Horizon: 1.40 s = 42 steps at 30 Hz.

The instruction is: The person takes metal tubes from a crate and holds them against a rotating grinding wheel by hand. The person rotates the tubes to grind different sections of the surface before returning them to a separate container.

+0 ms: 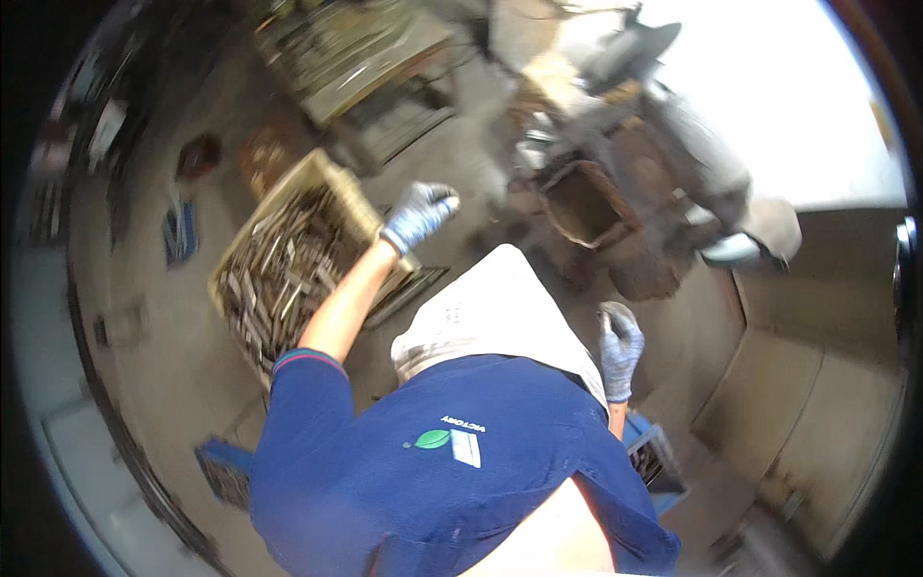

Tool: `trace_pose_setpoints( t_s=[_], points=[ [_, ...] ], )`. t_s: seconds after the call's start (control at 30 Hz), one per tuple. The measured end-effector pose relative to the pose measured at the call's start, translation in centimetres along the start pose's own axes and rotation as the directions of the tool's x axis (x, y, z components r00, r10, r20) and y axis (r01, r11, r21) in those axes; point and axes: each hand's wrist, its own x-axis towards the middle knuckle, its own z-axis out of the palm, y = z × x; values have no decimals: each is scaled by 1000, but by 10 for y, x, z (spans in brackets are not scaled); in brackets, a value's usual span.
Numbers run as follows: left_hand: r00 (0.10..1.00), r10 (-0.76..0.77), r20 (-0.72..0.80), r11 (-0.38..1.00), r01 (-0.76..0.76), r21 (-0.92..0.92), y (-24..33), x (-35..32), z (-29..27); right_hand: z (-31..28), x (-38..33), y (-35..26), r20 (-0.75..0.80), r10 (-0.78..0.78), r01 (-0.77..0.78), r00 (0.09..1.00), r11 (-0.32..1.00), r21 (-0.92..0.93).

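Observation:
My left hand (421,213), in a blue-and-white knit glove with grey fingers, is held out ahead of my body. Its fingers are curled in, and no object shows in them. Beside that hand stands a yellowish crate (357,205) heaped with narrow metal pieces (288,264); my forearm passes over its right side. My right hand (622,354), gloved alike, hangs by my right side. Its fingers are loosely bent, with a small gap at the thumb and nothing visible between them. A pale apron (500,308) covers my front. The picture is smeared by motion.
A work table (375,72) stands ahead. To the right of it are a dark, rusty open-topped box (585,204) and a grey machine. Blue bins (663,502) (226,469) lie near my right side and lower left. A smaller blue container (180,233) sits on the floor farther left.

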Motion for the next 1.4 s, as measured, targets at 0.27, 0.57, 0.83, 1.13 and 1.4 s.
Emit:
trace_pose_setpoints(
  t_s=[0.27, 0.57, 0.83, 1.13, 1.4],
  points=[
    [820, -283, -498, 956, 199, -215, -116, -62, -151, 32, 27, -3, 184, 10, -40, 983, 987, 158],
    [859, -406, -313, 842, 484, 237, -197, -48, -130, 52, 47, -7, 305, 17, -66, 952, 986, 151],
    [783, -566, -257, 558, 594, 579, -217, -14, -103, 54, 33, -22, 321, 124, -143, 939, 989, 35],
    [823, -554, -124, 558, 478, 679, -258, 9, -83, 48, 19, -10, 253, 142, -172, 957, 980, 98],
    [841, -538, -64, 559, 412, 719, -277, 18, -89, 49, 19, -19, 243, 99, -116, 965, 992, 55]
  ],
)
